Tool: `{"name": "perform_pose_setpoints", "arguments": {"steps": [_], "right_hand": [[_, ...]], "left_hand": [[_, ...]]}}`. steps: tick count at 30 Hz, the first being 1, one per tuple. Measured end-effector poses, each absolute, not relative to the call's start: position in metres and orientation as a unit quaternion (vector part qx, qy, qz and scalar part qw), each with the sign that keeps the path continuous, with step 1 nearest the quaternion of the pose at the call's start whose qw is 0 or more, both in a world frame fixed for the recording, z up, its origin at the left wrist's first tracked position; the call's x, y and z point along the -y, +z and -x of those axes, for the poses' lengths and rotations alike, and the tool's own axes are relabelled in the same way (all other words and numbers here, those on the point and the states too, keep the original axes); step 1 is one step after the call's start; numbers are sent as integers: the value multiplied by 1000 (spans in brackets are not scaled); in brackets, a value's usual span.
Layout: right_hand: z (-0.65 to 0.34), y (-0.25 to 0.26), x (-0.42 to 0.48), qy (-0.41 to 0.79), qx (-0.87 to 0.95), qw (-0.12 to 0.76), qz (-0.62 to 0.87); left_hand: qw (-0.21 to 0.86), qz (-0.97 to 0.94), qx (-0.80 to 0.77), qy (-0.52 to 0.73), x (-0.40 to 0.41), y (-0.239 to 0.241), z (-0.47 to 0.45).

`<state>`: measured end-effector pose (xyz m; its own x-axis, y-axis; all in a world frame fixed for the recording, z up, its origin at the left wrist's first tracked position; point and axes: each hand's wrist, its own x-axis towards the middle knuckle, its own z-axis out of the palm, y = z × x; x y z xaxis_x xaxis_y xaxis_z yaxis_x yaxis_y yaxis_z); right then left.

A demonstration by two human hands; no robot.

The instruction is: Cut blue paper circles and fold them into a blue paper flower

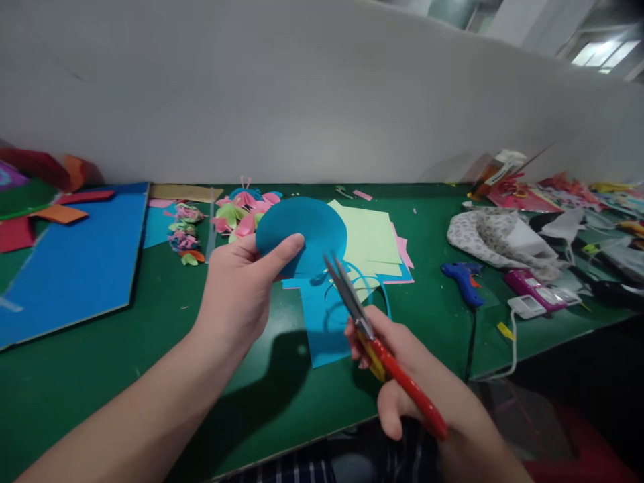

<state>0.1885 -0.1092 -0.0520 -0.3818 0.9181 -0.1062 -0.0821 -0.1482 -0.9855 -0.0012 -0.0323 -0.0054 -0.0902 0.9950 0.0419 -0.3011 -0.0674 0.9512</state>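
My left hand [236,285] pinches a round blue paper disc [306,225] at its left edge, thumb lying on the face. In my right hand [402,355] is a pair of scissors [358,310] with red and yellow handles. Their tips point up at the disc's lower right edge, blades slightly apart; I cannot tell whether they touch the paper. Thin curled blue paper strips [386,295] hang below the disc, beside the blades. Beneath lies a blue paper sheet [327,335], with a stack of pale green paper [375,235] behind it.
Pink and green paper flowers [244,215] sit behind my left hand. A large blue board [100,268] lies at left. On the right are a blue glue gun [463,282], a purple power strip [536,290] with cords and a patterned cloth pouch [496,235]. A pale wall stands behind.
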Motion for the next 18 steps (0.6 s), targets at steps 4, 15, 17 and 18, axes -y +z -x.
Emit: {"name": "perform_pose_setpoints", "arguments": {"steps": [4, 15, 17, 18], "right_hand": [[-181, -51, 108, 712, 387, 376, 450], [-182, -65, 103, 724, 343, 406, 441], [-181, -61, 103, 678, 415, 414, 444], [-180, -58, 103, 652, 448, 421, 443]], "left_hand": [[515, -395, -414, 638, 31, 0, 5], [546, -378, -429, 613, 38, 7, 3], [537, -396, -431, 608, 41, 4, 1], [534, -408, -432, 601, 42, 2, 0]]}}
